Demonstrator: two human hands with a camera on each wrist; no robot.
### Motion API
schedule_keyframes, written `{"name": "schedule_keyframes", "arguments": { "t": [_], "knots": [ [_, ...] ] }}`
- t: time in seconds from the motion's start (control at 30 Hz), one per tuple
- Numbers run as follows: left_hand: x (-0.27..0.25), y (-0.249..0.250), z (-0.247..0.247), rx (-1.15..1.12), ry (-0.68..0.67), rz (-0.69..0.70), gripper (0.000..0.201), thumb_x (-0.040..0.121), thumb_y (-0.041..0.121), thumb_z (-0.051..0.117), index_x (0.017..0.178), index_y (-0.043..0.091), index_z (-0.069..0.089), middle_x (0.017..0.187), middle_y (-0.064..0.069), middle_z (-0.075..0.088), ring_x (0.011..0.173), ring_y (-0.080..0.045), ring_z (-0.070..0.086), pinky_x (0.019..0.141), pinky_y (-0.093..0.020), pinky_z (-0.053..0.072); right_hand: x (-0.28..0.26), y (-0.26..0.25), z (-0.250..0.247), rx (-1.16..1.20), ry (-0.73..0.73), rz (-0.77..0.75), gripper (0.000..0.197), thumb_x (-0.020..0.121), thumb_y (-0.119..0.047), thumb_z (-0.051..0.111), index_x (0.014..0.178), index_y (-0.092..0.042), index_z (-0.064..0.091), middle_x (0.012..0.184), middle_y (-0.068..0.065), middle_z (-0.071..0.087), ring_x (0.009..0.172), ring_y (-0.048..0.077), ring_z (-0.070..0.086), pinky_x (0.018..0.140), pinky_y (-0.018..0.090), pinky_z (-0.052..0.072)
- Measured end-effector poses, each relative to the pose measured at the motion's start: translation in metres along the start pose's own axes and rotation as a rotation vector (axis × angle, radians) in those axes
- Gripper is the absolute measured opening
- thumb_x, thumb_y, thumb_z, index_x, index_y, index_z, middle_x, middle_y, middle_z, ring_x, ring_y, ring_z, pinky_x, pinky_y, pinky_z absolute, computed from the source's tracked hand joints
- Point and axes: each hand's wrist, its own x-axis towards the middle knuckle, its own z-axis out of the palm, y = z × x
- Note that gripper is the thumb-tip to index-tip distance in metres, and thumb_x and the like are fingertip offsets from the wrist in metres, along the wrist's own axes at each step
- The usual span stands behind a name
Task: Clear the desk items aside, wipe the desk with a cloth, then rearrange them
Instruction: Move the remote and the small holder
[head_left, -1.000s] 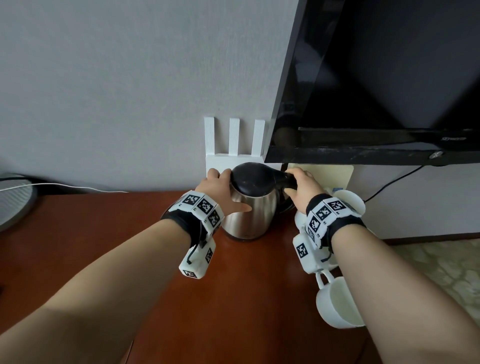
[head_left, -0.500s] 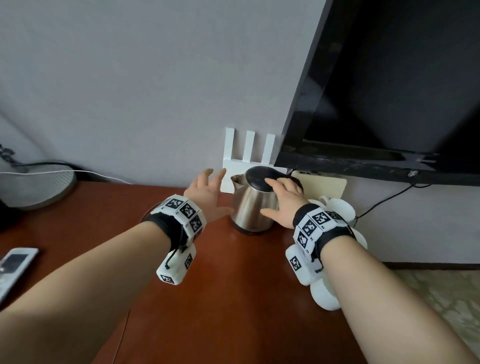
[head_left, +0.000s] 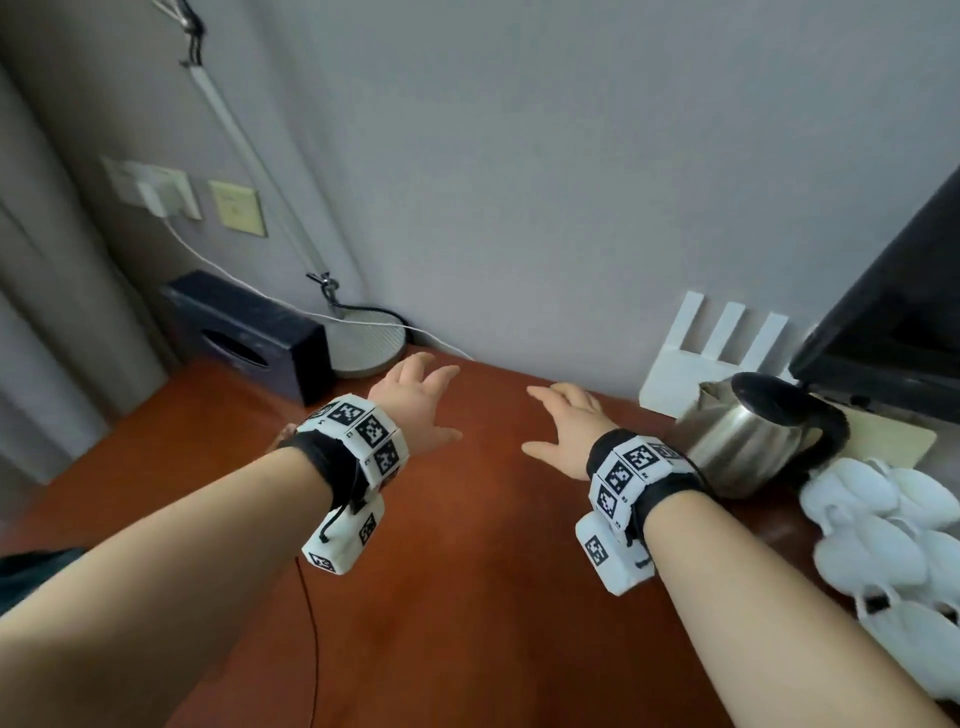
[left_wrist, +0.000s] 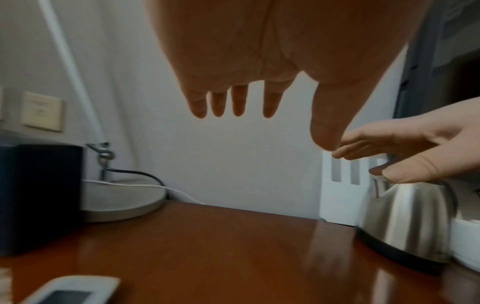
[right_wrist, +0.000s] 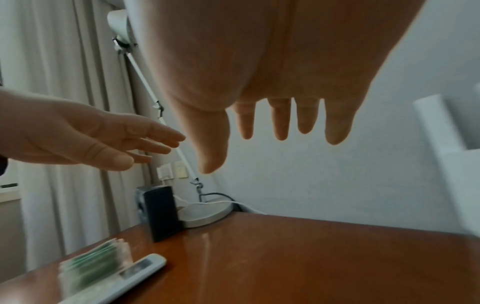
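Both my hands hover, open and holding nothing, over the red-brown desk (head_left: 467, 597). My left hand (head_left: 431, 402) has its fingers spread toward the back wall. My right hand (head_left: 550, 421) is beside it, palm down, just left of the steel kettle (head_left: 748, 441) with the black lid. The kettle stands alone at the desk's back right, and neither hand touches it. The left wrist view shows my straight fingers (left_wrist: 239, 102) above the desk and the kettle (left_wrist: 407, 224) at the right. A white remote (right_wrist: 124, 275) lies at the desk's front left.
White cups (head_left: 883, 530) cluster right of the kettle. A white router (head_left: 717, 353) leans on the wall beside a black TV (head_left: 893, 322). At the back left sit a black tissue box (head_left: 244, 338) and a round lamp base (head_left: 369, 343). Green-edged papers (right_wrist: 96, 265) lie by the remote.
Both hands let go of the kettle and moved left, away from it, opening flat. The head view swung left, bringing the lamp base and tissue box into sight.
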Motion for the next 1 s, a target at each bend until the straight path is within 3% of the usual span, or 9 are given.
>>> {"name": "schedule_keyframes", "arguments": {
  "t": [0.2, 0.37, 0.43, 0.57, 0.77, 0.9, 1.0],
  "knots": [
    [-0.032, -0.125, -0.009, 0.086, -0.13, -0.086, 0.087, 0.081, 0.039, 0.067, 0.149, 0.03, 0.013, 0.154, 0.003, 0.012, 0.142, -0.022, 0.017, 0.113, -0.038, 0.03, 0.027, -0.099, 0.072, -0.051, -0.155, -0.104, 0.055, 0.092, -0.039, 0.052, 0.142, -0.027, 0.033, 0.154, 0.001, 0.016, 0.143, 0.021, 0.013, 0.114, 0.04, 0.027],
    [-0.036, -0.184, 0.01, 0.142, -0.298, -0.099, 0.101, 0.077, 0.036, 0.072, 0.15, 0.032, 0.001, 0.157, 0.003, 0.004, 0.146, -0.024, 0.008, 0.116, -0.04, 0.026, 0.038, -0.152, 0.131, -0.004, -0.249, -0.137, 0.057, 0.093, -0.036, 0.051, 0.144, -0.029, 0.028, 0.154, 0.0, 0.016, 0.142, 0.023, 0.015, 0.114, 0.04, 0.027],
    [-0.03, -0.195, 0.019, 0.135, -0.325, -0.08, 0.104, 0.078, 0.035, 0.072, 0.149, 0.034, -0.004, 0.158, 0.005, -0.003, 0.146, -0.023, 0.005, 0.115, -0.04, 0.023, 0.041, -0.17, 0.15, 0.033, -0.248, -0.156, 0.055, 0.093, -0.036, 0.049, 0.144, -0.031, 0.029, 0.154, 0.001, 0.015, 0.142, 0.025, 0.014, 0.114, 0.04, 0.027],
    [-0.017, -0.207, 0.035, 0.125, -0.379, -0.015, 0.107, 0.079, 0.026, 0.074, 0.148, 0.036, -0.008, 0.158, 0.007, -0.011, 0.147, -0.022, 0.0, 0.115, -0.041, 0.021, 0.039, -0.194, 0.181, 0.087, -0.249, -0.17, 0.042, 0.094, -0.041, 0.047, 0.135, -0.031, 0.045, 0.154, -0.001, 0.016, 0.142, 0.023, 0.013, 0.114, 0.038, 0.024],
    [-0.007, -0.207, 0.052, 0.141, -0.325, -0.013, 0.093, 0.079, 0.026, 0.071, 0.147, 0.04, 0.009, 0.153, 0.003, 0.009, 0.143, -0.023, 0.01, 0.111, -0.041, 0.03, 0.027, -0.194, 0.192, 0.134, -0.077, -0.054, 0.033, 0.089, -0.042, 0.054, 0.114, -0.019, 0.057, 0.139, -0.004, 0.038, 0.128, 0.021, 0.032, 0.1, 0.032, 0.037],
    [-0.005, -0.205, 0.053, 0.153, -0.325, -0.047, 0.091, 0.079, 0.019, 0.07, 0.145, 0.042, 0.012, 0.154, 0.0, 0.002, 0.141, -0.026, 0.013, 0.108, -0.042, 0.035, 0.021, -0.191, 0.194, 0.115, -0.024, 0.01, 0.034, 0.084, -0.042, 0.062, 0.106, -0.017, 0.057, 0.128, -0.005, 0.043, 0.119, 0.02, 0.039, 0.092, 0.029, 0.041],
    [-0.006, -0.206, 0.057, 0.135, -0.358, -0.067, 0.085, 0.083, 0.02, 0.068, 0.145, 0.04, 0.013, 0.155, 0.001, 0.003, 0.139, -0.028, 0.023, 0.105, -0.041, 0.038, 0.017, -0.189, 0.196, 0.088, -0.014, 0.062, 0.026, 0.085, -0.031, 0.06, 0.106, -0.017, 0.054, 0.129, -0.005, 0.038, 0.114, 0.021, 0.038, 0.085, 0.027, 0.042]
  ]
}}
